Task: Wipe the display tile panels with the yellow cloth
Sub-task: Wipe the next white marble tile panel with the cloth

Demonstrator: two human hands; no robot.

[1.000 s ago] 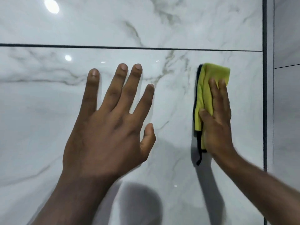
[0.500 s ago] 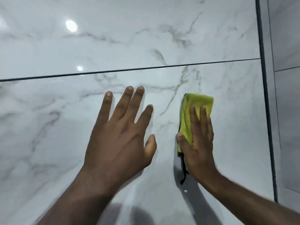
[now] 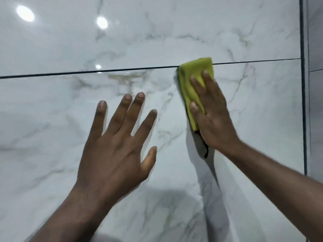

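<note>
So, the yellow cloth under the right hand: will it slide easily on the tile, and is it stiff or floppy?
Probably floppy: the yellow cloth is folded, and a dark edge trails below the right hand. It likely slides easily, since the glossy tile panel mirrors lights. It seems light: flat fingers alone press it there.

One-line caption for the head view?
Right hand presses yellow cloth over the seam between tile panels; left hand spread open alongside.
</note>
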